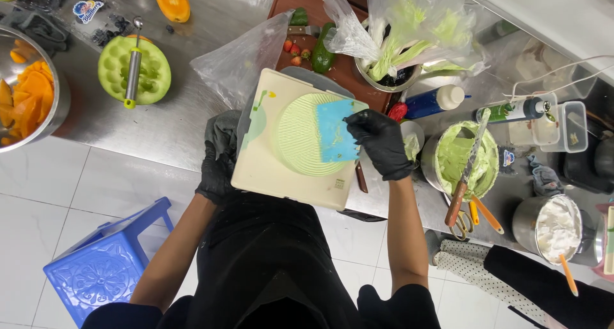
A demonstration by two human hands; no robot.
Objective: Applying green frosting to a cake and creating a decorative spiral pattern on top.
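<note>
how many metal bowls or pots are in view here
4: bowl of orange fruit slices at far left, bowl of lettuce up top, green cream bowl and white cream pot at right. More may be hidden.

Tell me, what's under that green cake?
The green cake sits on a cream square board. A grey edge peeks out beyond the board; what actually lies beneath it is covered.

Your hands (381,143) wear matt black gloves. The scraper (335,131) you hold is smooth blue plastic, laid on ridged green cream over the cake (300,137). Its board (268,169) looks matt cream plastic, the table (185,118) brushed steel, the stool (105,265) glossy blue plastic.
</note>
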